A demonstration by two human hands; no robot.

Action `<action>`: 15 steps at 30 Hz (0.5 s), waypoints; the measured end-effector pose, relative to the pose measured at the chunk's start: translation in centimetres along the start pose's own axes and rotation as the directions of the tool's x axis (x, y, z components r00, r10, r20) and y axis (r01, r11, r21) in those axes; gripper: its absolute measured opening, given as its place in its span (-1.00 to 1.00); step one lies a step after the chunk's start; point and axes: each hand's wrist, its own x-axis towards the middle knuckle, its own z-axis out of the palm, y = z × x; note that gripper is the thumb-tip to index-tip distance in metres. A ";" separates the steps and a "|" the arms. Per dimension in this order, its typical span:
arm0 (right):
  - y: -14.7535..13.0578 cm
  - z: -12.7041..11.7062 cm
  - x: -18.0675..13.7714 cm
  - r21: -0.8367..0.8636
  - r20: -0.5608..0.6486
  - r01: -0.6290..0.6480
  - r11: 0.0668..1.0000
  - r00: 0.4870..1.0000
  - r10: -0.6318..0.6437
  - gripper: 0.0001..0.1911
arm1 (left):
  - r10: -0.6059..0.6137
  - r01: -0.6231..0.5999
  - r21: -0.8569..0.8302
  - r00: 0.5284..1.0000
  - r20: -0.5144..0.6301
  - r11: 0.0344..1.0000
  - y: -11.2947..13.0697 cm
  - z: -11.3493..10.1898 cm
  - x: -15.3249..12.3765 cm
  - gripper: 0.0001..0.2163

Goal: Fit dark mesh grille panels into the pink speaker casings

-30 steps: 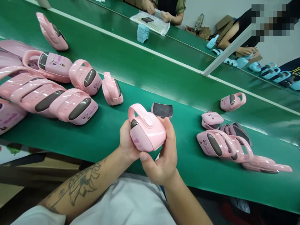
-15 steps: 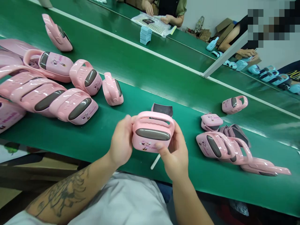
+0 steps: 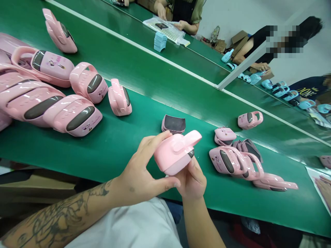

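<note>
Between my two hands is a pink plastic case with a carry handle (image 3: 169, 155), turned so that its side and handle end face me. My left hand (image 3: 142, 170) grips it from the left, fingers over the far side and thumb along the lower edge. My right hand (image 3: 193, 177) supports its right end from below, near a small visible part of the dark window. Just beyond the case, a stack of curved pieces with a dark grey top (image 3: 173, 123) lies on the green table (image 3: 116, 155).
Several similar pink cases (image 3: 80, 119) crowd the left. More handled cases (image 3: 227, 160) lie to the right, beside stacked panels (image 3: 224, 135). A white strip (image 3: 155, 60) and post (image 3: 240, 65) cross the back. Co-workers sit beyond, with light blue parts (image 3: 160, 42).
The pink case has turned from its window front to its side. My left hand has shifted to wrap it from the left; my right hand has moved beneath it. The view has shifted slightly.
</note>
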 end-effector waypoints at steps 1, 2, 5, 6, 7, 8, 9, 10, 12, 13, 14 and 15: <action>0.2 0.0 -0.1 0.005 0.002 0.000 1.000 1.000 0.000 -0.44 | 0.019 -0.019 -0.012 1.000 0.008 1.000 0.0 0.1 0.1 -0.05; 0.4 -0.1 -0.1 0.009 0.007 0.006 1.000 1.000 -0.006 -0.44 | 0.026 -0.026 -0.029 1.000 0.010 0.999 0.0 0.2 0.2 -0.07; -0.1 -0.9 0.5 -0.015 0.034 0.055 0.998 0.998 -0.054 -0.41 | 0.012 -0.013 -0.127 1.000 -0.015 0.992 -0.6 0.5 1.1 -0.16; -0.7 -1.3 1.3 -0.048 0.028 0.089 0.995 0.996 -0.087 -0.39 | -0.001 -0.005 -0.160 0.999 -0.032 0.987 -1.0 0.5 1.5 -0.20; -1.6 -1.7 2.4 -0.103 0.002 0.140 0.985 0.990 -0.140 -0.34 | -0.017 0.009 -0.168 0.999 -0.049 0.986 -1.6 0.5 2.1 -0.24; -2.7 -2.1 4.0 -0.188 -0.047 0.192 0.963 0.978 -0.205 -0.26 | -0.039 0.029 -0.143 0.997 -0.064 0.989 -2.3 0.5 2.6 -0.30; -4.0 -2.5 6.1 -0.298 -0.109 0.241 0.923 0.953 -0.284 -0.16 | -0.058 0.052 -0.074 0.996 -0.070 0.996 -3.1 0.4 3.2 -0.35; -5.3 -2.9 8.5 -0.438 -0.186 0.264 0.859 0.909 -0.373 -0.09 | -0.068 0.070 0.033 0.996 -0.061 0.997 -4.0 0.5 3.8 -0.41; -7.8 -3.7 13.9 -0.731 -0.326 0.070 0.679 0.838 -0.437 -0.14 | -0.033 0.025 0.218 0.999 0.035 0.976 -6.0 0.7 4.8 -0.51; -8.6 -4.1 16.7 -0.765 -0.377 0.003 0.644 0.809 -0.451 -0.19 | 0.018 -0.043 0.259 0.995 0.098 0.965 -6.9 0.9 5.0 -0.56; -9.2 -4.5 19.3 -0.776 -0.409 -0.038 0.630 0.790 -0.456 -0.24 | 0.076 -0.118 0.277 0.985 0.156 0.954 -7.6 1.2 5.1 -0.61; -9.3 -4.8 21.6 -0.781 -0.436 -0.082 0.619 0.781 -0.447 -0.26 | 0.140 -0.198 0.283 0.967 0.212 0.939 -8.1 1.4 5.1 -0.66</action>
